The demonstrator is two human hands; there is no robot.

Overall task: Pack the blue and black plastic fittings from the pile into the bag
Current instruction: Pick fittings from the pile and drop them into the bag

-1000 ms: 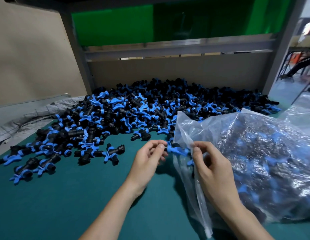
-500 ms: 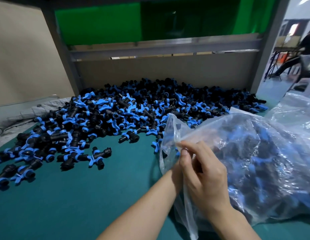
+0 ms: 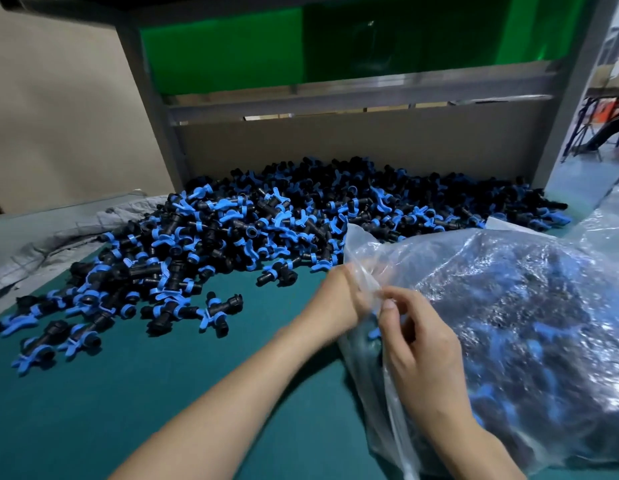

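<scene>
On the left and back of the green table (image 3: 162, 393), a big pile (image 3: 266, 233) of blue/black fittings lies unpacked, so lots still to do. L hand (image 3: 335, 303) sits at the mouth of the bag (image 3: 526, 323), fingers hidden behind film; can't tell its grip. R hand (image 3: 422, 351) pinches the mouth edge. Bag looks well filled already.
</scene>
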